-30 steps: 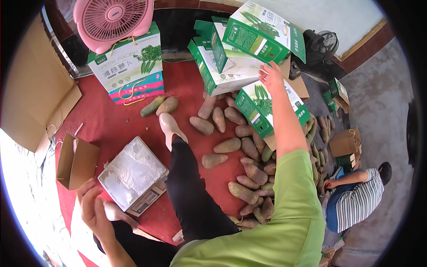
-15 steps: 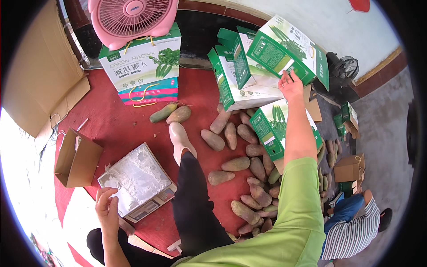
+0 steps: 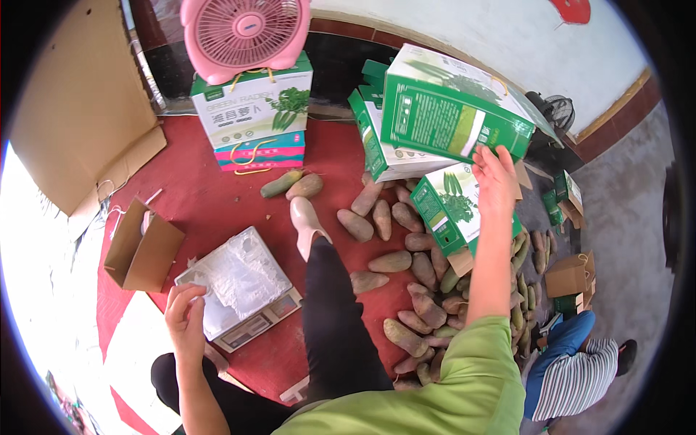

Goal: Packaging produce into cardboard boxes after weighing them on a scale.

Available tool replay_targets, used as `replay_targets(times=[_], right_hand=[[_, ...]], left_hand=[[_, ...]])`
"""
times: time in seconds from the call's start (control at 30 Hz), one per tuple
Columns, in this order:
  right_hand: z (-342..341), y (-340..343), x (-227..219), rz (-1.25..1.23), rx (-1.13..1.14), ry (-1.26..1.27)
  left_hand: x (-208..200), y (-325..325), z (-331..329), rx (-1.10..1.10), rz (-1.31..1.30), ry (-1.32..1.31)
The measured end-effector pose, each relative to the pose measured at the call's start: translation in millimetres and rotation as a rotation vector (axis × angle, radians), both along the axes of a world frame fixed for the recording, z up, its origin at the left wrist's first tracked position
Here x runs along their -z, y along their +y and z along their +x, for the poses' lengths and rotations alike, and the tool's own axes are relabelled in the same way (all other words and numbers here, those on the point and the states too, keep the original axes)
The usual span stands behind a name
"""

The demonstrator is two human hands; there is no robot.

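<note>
My right hand (image 3: 494,181) grips the lower right corner of a green and white cardboard carton (image 3: 442,116), its fingers closed at the edge. The carton is tilted above another green and white carton (image 3: 371,138) on the floor. A smaller-looking carton (image 3: 449,199) with a radish picture lies just below my right wrist, among the radishes. My left hand (image 3: 185,315) hangs beside the platform scale (image 3: 243,279), fingers loosely bent, thumb apart, with nothing seen in it. Wrinkled clear film covers the scale's top.
Many long radishes (image 3: 417,312) lie on the red mat (image 3: 217,196). A pink fan (image 3: 246,36) stands on a carton (image 3: 254,109) at the far left. An open brown box (image 3: 145,246) sits left of the scale. Another person (image 3: 580,370) is at the right.
The carton in my right hand has swung left and nearer, its green side turning toward me. My right hand has come nearer with it. My left hand stays by the scale.
</note>
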State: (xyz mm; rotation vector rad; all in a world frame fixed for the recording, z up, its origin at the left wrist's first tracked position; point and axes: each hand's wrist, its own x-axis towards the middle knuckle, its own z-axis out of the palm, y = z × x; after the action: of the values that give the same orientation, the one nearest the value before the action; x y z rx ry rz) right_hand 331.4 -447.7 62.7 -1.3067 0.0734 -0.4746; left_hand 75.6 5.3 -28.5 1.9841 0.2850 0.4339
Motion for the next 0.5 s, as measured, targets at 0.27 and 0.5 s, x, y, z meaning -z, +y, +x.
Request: replay_targets(times=[0.27,0.5], right_hand=[[-91.3,74.2,-30.0,-0.146,-0.433,0.169],[-114.0,190.2,6.4,-0.231,-0.964,0.332]], left_hand=[[-12.9,19.7,-30.8,-0.091,0.004,-0.109],[-18.4,47.5,-52.7,-0.209,0.049,-0.193]])
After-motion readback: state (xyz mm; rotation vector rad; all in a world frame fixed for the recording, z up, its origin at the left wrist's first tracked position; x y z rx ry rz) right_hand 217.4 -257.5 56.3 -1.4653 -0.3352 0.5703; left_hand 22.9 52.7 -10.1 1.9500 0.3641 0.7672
